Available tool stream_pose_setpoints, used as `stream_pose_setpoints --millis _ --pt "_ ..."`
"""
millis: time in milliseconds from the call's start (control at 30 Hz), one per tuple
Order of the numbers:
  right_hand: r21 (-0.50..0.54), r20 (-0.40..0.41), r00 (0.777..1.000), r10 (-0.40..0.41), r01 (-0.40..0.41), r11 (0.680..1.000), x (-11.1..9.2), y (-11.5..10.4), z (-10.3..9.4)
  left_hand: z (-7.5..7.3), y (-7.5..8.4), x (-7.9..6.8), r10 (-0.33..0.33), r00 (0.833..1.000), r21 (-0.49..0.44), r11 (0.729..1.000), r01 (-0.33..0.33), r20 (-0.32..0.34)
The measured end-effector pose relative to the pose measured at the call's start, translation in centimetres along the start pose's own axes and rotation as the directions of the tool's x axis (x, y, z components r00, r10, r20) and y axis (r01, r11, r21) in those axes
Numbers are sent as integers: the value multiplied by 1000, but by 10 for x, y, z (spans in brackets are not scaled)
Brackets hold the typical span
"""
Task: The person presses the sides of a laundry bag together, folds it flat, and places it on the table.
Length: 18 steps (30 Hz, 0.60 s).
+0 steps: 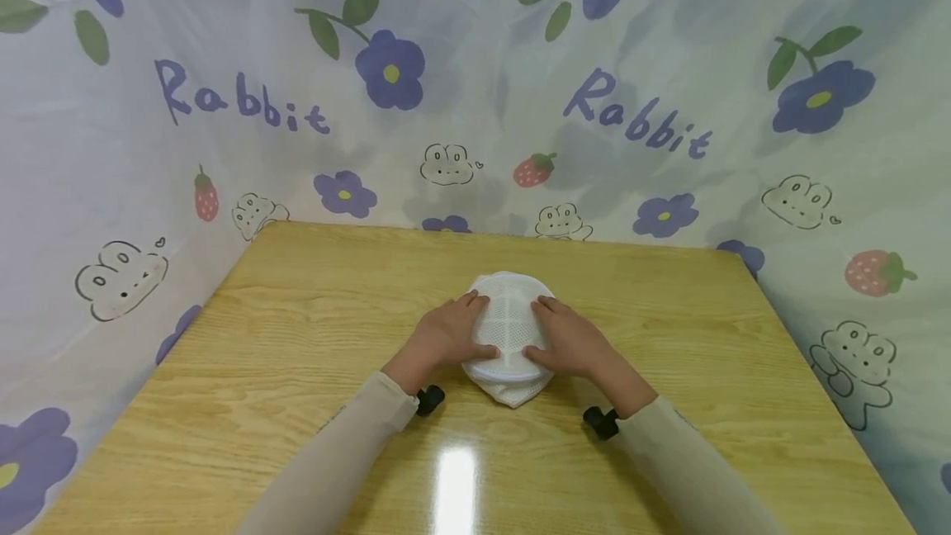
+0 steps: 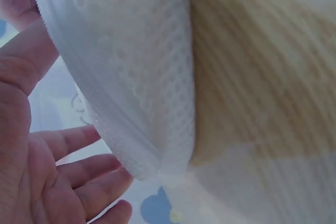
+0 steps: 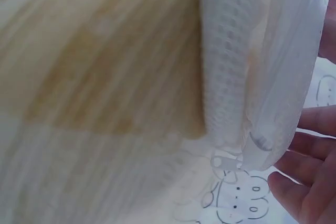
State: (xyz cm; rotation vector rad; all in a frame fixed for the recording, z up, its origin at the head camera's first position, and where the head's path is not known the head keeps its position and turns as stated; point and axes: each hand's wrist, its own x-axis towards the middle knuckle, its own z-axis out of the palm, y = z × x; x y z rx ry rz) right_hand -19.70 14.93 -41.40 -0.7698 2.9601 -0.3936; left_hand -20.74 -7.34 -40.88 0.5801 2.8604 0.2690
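Observation:
A white mesh laundry bag (image 1: 508, 324), rounded on top with seams crossing its face, is between my two hands over the middle of the wooden table. My left hand (image 1: 450, 332) grips its left side, thumb on the face near the lower part. From the other side my right hand (image 1: 572, 338) holds it in the same way. The left wrist view shows the bag's smooth rim band (image 2: 100, 108) beside the left fingers (image 2: 84, 174). In the right wrist view a small pale tab (image 3: 226, 161) hangs at the bag's end, near the right fingers (image 3: 310, 156).
The light wooden table (image 1: 312, 304) extends around the bag on all sides. A white cloth (image 1: 475, 122) printed with flowers, rabbits and strawberries hangs behind it and along both sides. Black wrist devices (image 1: 600, 423) sit under both sleeves, close to the tabletop.

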Motion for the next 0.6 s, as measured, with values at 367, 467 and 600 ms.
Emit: stream_pose_setpoints --millis 367,467,600 --pt "24 -34 999 -7 8 1000 0 2 -17 -11 -1 -3 37 998 -11 999 -38 -53" --pt "36 -68 998 -3 6 999 -2 2 -21 -14 -2 -4 46 996 -11 999 -47 -79" --pt "12 -154 988 -15 17 1000 -2 6 -29 -19 -5 -4 61 987 -4 998 -62 -148"
